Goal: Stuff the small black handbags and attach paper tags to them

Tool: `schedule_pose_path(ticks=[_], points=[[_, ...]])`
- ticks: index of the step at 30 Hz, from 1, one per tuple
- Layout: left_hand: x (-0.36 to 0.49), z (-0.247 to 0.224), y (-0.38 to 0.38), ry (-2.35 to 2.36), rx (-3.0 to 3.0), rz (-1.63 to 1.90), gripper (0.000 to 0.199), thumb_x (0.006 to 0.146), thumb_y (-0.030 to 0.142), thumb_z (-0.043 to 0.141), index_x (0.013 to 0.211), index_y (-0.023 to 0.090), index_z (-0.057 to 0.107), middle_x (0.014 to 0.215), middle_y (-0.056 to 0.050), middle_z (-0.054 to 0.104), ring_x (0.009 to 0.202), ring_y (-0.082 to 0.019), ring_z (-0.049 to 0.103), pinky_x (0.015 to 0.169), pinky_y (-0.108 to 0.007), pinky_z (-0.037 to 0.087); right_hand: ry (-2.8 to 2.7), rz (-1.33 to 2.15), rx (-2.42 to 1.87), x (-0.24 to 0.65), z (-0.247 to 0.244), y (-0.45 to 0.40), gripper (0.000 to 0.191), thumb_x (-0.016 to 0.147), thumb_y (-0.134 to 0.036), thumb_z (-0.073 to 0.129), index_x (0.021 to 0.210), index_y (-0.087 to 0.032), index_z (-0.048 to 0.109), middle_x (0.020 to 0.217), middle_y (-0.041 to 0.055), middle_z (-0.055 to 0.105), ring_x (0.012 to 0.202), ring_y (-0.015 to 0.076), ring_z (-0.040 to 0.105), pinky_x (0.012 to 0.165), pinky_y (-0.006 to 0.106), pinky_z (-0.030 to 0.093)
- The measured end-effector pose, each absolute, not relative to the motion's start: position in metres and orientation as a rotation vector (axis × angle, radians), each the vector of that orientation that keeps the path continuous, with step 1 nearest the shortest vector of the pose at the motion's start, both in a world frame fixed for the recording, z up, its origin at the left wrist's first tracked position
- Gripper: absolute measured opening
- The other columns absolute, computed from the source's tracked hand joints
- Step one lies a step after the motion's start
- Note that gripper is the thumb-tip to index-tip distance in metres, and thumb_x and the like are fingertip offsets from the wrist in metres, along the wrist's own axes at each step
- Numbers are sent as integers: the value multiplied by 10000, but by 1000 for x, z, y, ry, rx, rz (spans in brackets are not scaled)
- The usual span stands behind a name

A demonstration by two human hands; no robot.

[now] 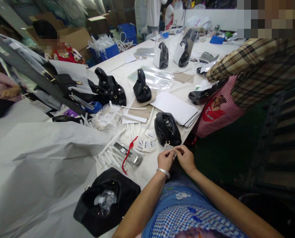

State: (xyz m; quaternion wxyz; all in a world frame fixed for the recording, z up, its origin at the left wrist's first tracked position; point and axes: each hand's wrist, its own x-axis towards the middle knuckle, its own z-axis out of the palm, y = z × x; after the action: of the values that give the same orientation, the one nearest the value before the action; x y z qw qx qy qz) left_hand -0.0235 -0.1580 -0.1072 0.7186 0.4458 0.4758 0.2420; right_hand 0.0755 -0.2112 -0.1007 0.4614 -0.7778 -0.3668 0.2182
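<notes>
Close to the table's near edge, my left hand (165, 160) and my right hand (185, 160) meet with fingers pinched around a small pale tag (169, 146). A thin light string seems to run between the fingertips. Just beyond them stands a black handbag (167, 128) with gold-coloured rings, whose lower ring hangs near the tag. Left of that bag lies a spread of white barcode tags (146, 144). A silver-grey device (128, 154) with a red cord (129, 150) across it rests beside them.
A larger open black bag (105, 198) holding clear plastic sits at lower left. White tubes (110, 158), a stack of white sheets (175, 107) and more black handbags (142, 89) occupy the white table. A co-worker in a plaid sleeve (246, 59) stands at right; other people are around the table.
</notes>
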Motion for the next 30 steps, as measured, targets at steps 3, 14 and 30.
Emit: schedule_pose_path(ticks=[3, 14, 30], points=[[-24, -110, -162, 1047, 938, 528, 227, 707, 235, 631, 871, 124, 741, 676, -46, 678, 614, -122, 602, 576, -230, 506, -1032, 480, -1932, 76, -98, -214, 162, 821, -326, 537, 781, -208, 640, 800, 58, 625, 757, 202, 582, 719, 324, 465], [-29, -131, -146, 1236, 1515, 706, 445, 682, 200, 684, 1113, 190, 576, 1098, -91, 603, 874, -179, 603, 826, -356, 507, -1000, 957, -1755, 108, -88, -216, 195, 789, -395, 592, 825, -213, 652, 828, 35, 667, 806, 206, 604, 763, 316, 462], [55, -128, -171, 1620, 1305, 746, 351, 724, 332, 658, 1031, 173, 596, 1014, -92, 625, 908, -184, 614, 714, -270, 532, -1233, 1678, -1173, 206, -93, -144, 165, 710, -323, 642, 784, -176, 657, 722, 6, 676, 663, 149, 634, 659, 267, 504]])
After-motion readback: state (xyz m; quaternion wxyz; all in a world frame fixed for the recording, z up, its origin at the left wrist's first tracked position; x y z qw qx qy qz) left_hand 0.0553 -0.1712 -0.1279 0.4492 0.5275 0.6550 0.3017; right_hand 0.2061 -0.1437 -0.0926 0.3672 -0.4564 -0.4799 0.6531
